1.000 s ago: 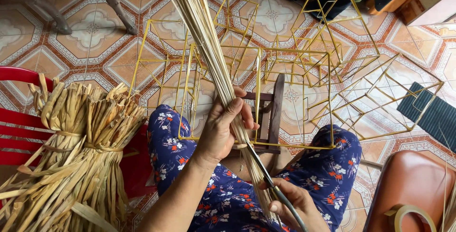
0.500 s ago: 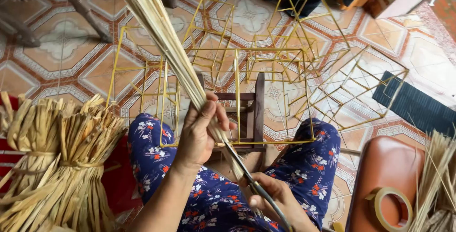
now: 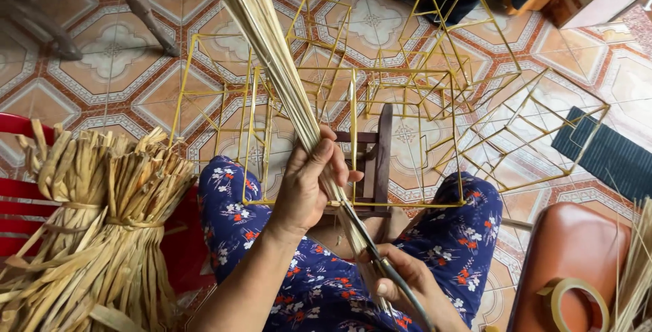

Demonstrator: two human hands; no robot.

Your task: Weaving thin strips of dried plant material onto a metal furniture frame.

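Note:
My left hand (image 3: 310,184) is closed around a long bundle of pale thin reed strips (image 3: 266,40) that rises toward the top of the view. Below it, my right hand (image 3: 406,284) grips the dark handle of a slim tool (image 3: 380,264) whose blade lies along the lower end of the bundle. Both hands work above my lap, which is covered by blue flowered trousers (image 3: 468,250).
Several yellow wire box frames (image 3: 435,80) stand on the patterned tile floor ahead, around a small dark wooden stool (image 3: 382,155). Two tied sheaves of dry flat leaves (image 3: 102,216) lean on a red chair at left. A brown seat with a tape roll (image 3: 569,301) is at right.
The view has swung slightly; the strip bundle and my left hand now sit nearer the centre. My right hand has stayed low on the tool at the bundle's lower end.

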